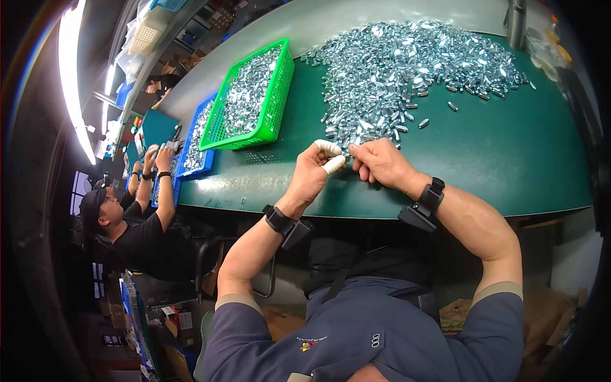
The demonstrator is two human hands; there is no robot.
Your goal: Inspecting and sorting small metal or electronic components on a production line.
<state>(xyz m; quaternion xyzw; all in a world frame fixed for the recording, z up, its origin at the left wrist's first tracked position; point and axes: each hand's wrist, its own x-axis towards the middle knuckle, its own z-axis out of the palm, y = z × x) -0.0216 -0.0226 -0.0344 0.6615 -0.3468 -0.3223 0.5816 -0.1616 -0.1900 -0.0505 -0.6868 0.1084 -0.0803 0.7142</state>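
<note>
My left hand (308,175) has white coverings on its thumb and forefinger, which are closed in a pinch on a small silvery metal part (347,153) at the near edge of a large heap of metal parts (375,95). Close against it, my right hand (386,167) has its fingers curled and its thumb pressed to the forefinger. What sits inside that right pinch is too small and covered to make out. Both hands are just above the green tabletop (484,172), with black straps around the wrists.
To the left, a green perforated basket (272,105) full of metal parts overlaps a blue tray (197,162) of similar pieces. A few loose parts (424,123) lie right of the heap. A metal post (517,25) rises at the back right. A co-worker (137,213) sits at far left.
</note>
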